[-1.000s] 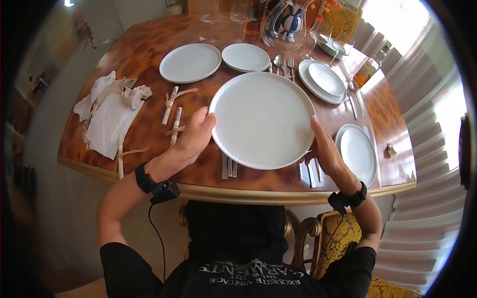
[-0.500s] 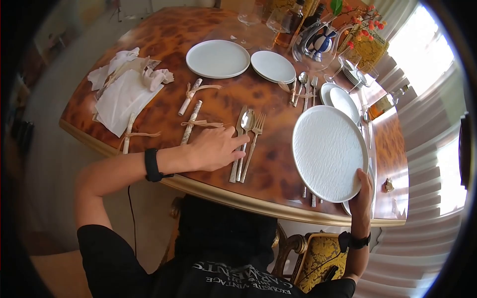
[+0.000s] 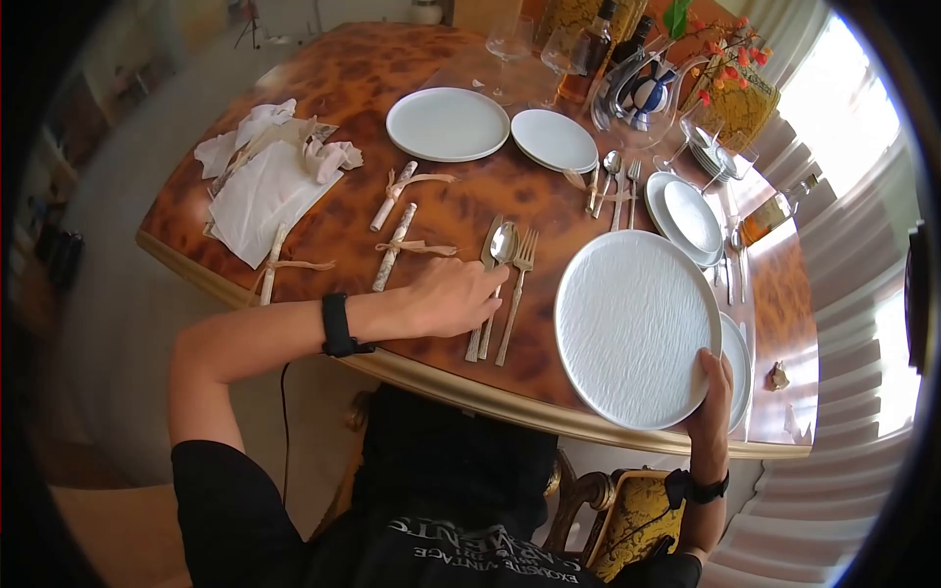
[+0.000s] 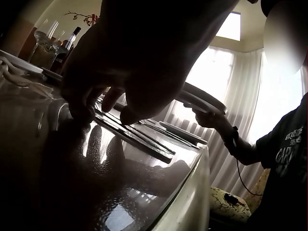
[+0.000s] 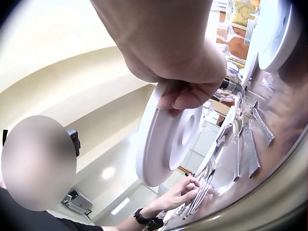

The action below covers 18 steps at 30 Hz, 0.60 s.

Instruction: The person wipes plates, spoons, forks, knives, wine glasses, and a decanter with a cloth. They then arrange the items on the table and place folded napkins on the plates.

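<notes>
1. Table [image 3: 343, 88]: it spreads beneath and beyond both hands, its near edge closest to the wearer's body.
2. Held plate [image 3: 637, 328]: the right hand [image 3: 714, 397] grips its rim, thumb on the upper face. It is tilted and off the table, so its placing looks undone.
3. Large pale plate [image 3: 448, 123]: it lies flat beyond the left hand [image 3: 441, 299], well apart from it.
4. Plates beyond the right hand: a smaller plate [image 3: 691, 217] sits on a larger one [image 3: 659, 208], with cutlery on both sides. That part appears laid.
5. Crumpled pale sheets [image 3: 270, 201]: heaped to the left of the left hand and beyond it.
6. Tied rolls: one [image 3: 393, 257] just beyond the left hand, another [image 3: 390, 199] farther off, a third [image 3: 272, 263] to its left. All are tied up.
7. Knife [image 3: 474, 345], spoon [image 3: 504, 242] and fork [image 3: 512, 318]: roughly side by side at the left hand's fingertips. The fingers are bent over them; whether they pinch anything, I cannot tell. These pieces are down, but their arranging seems unfinished.
</notes>
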Each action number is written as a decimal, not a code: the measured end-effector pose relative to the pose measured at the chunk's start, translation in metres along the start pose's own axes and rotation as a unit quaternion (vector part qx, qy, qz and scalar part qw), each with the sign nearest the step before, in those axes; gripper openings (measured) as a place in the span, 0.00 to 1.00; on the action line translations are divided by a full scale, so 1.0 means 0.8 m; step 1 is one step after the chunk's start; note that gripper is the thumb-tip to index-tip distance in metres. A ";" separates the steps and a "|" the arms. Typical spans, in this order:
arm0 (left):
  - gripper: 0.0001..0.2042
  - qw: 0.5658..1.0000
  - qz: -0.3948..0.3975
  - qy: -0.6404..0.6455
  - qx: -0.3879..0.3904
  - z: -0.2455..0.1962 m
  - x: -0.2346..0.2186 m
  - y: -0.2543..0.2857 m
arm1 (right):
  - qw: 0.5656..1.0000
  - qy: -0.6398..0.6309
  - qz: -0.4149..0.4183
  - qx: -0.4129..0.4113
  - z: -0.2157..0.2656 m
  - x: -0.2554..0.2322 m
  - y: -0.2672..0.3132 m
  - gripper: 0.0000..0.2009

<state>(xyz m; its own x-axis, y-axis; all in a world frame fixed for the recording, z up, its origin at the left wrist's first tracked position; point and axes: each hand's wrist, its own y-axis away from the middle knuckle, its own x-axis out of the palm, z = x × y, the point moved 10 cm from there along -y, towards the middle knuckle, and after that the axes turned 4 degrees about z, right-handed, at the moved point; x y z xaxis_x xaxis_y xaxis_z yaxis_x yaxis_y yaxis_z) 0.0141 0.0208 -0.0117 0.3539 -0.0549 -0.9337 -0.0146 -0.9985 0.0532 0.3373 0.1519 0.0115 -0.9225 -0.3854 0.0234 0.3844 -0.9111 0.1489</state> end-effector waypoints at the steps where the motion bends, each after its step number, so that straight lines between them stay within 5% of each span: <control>1: 0.16 1.000 0.001 0.000 0.000 0.002 0.001 -0.002 | 1.000 0.002 -0.001 -0.001 0.003 0.003 0.001 0.16; 5: 0.17 0.996 -0.009 -0.023 -0.085 0.027 -0.012 -0.012 | 0.982 0.143 0.019 -0.125 0.012 -0.006 -0.008 0.17; 7: 0.21 0.992 0.006 0.036 -0.124 0.048 -0.005 -0.023 | 1.000 0.003 0.019 -0.006 0.006 0.012 -0.002 0.18; 11: 0.21 0.963 0.057 0.204 -0.166 0.057 0.009 -0.026 | 1.000 0.009 0.028 -0.006 0.010 0.018 0.001 0.18; 18: 0.15 0.961 0.090 0.150 -0.212 0.042 0.001 -0.027 | 0.999 0.009 0.027 -0.027 0.005 0.014 -0.001 0.16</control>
<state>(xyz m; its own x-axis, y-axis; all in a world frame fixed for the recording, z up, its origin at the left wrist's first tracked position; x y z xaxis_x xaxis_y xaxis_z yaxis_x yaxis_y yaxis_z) -0.0171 0.0423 -0.0253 0.6367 -0.1594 -0.7544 0.2583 -0.8778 0.4035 0.3260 0.1491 0.0156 -0.8994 -0.4370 0.0122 0.4361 -0.8949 0.0943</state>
